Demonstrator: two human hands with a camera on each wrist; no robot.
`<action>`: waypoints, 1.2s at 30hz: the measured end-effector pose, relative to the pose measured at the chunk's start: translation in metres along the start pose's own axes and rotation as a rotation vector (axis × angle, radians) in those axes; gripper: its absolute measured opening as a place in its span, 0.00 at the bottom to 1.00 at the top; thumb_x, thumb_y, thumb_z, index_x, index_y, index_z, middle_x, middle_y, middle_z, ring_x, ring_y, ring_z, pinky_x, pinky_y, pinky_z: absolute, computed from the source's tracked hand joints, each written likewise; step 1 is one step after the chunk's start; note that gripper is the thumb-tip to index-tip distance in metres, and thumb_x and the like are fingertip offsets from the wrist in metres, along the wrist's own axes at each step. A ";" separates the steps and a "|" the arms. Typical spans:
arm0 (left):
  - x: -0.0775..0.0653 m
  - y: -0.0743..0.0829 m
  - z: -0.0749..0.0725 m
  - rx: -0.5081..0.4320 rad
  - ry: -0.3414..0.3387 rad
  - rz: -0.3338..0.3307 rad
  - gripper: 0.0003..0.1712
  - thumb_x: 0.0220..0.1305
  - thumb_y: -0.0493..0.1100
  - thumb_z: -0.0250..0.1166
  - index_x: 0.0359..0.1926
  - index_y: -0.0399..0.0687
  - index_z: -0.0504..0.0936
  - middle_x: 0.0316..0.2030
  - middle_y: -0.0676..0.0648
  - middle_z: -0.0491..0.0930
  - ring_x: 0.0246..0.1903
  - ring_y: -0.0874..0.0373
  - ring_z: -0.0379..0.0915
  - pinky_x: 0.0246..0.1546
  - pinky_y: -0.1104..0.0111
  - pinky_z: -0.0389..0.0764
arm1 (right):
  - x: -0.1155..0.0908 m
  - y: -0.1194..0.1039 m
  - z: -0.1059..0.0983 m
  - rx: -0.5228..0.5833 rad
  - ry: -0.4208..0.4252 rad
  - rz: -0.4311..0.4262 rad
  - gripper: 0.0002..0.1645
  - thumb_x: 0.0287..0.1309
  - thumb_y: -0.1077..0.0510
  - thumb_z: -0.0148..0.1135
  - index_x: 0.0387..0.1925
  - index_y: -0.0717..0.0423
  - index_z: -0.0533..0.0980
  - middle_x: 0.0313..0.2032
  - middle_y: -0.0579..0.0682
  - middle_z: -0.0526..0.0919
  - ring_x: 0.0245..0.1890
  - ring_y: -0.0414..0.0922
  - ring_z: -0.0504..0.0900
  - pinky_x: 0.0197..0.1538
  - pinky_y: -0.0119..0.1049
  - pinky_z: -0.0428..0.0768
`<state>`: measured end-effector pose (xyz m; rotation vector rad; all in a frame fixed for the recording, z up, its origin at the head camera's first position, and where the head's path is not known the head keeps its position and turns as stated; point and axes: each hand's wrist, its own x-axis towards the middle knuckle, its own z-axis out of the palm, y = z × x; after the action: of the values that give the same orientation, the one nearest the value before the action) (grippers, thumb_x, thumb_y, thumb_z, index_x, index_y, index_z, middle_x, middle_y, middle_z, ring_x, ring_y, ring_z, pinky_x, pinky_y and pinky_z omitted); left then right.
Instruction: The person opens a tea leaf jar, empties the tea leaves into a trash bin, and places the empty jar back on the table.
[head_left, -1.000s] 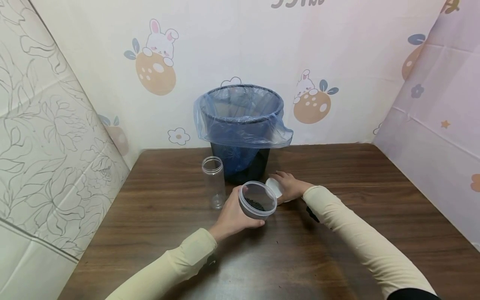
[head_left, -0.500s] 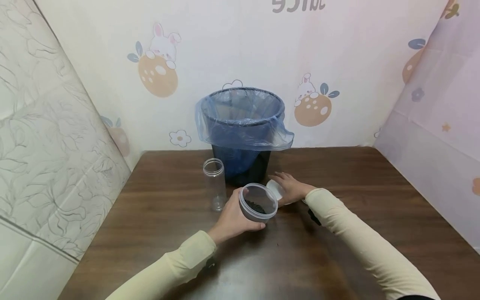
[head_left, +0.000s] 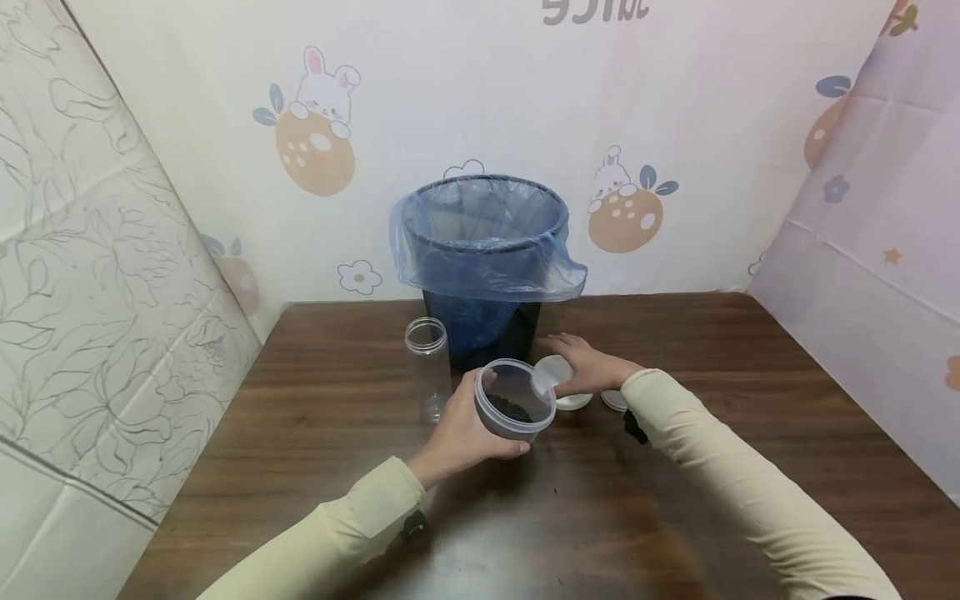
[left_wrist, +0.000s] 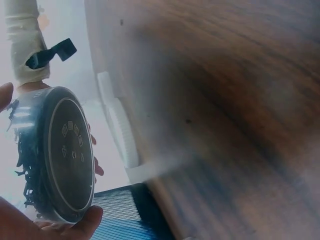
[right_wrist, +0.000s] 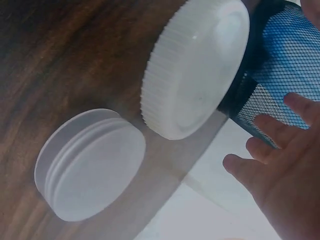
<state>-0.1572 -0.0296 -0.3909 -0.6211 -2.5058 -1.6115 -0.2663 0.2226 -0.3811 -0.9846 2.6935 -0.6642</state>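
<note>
My left hand grips a clear round plastic jar, tilted above the table, with dark shreds like loose tea leaves inside. The left wrist view shows the jar's base with fingers round it. To the jar's right, my right hand has its fingers spread; in its wrist view they stand apart from a white ridged lid, and nothing is seen between them. A frosted inner lid lies beside the ridged one. A tall clear jar without a lid stands left of my left hand.
A black mesh bin with a blue plastic liner stands behind the jars, close to the patterned wall. The brown wooden table carries everything, and a few tiny dark specks lie on it.
My right hand has lifted slightly and shifted a little away, so more of the white lids shows below it. The left hand keeps its grip on the jar, which has barely moved.
</note>
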 end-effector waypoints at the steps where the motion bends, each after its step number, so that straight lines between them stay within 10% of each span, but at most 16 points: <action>1: 0.000 0.002 -0.001 0.008 0.000 0.003 0.60 0.27 0.49 0.84 0.63 0.41 0.63 0.57 0.44 0.71 0.57 0.49 0.68 0.55 0.57 0.69 | -0.001 -0.002 -0.002 0.009 0.002 0.001 0.51 0.49 0.53 0.72 0.67 0.71 0.57 0.65 0.72 0.57 0.66 0.71 0.47 0.61 0.68 0.53; 23: 0.015 0.054 -0.049 0.060 0.016 0.148 0.59 0.27 0.48 0.84 0.63 0.43 0.63 0.55 0.45 0.72 0.56 0.55 0.69 0.57 0.61 0.69 | -0.015 -0.024 -0.044 0.079 0.015 0.021 0.46 0.59 0.51 0.65 0.69 0.68 0.55 0.67 0.66 0.58 0.68 0.64 0.52 0.63 0.63 0.55; 36: 0.038 0.088 -0.095 0.062 0.074 0.186 0.56 0.29 0.46 0.84 0.61 0.37 0.65 0.54 0.40 0.74 0.55 0.52 0.70 0.55 0.60 0.69 | -0.025 -0.033 -0.103 -0.007 0.130 0.104 0.30 0.64 0.59 0.58 0.61 0.73 0.63 0.59 0.73 0.67 0.62 0.66 0.63 0.61 0.58 0.61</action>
<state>-0.1702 -0.0722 -0.2634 -0.7474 -2.3574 -1.4588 -0.2626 0.2511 -0.2742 -0.8230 2.8383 -0.7214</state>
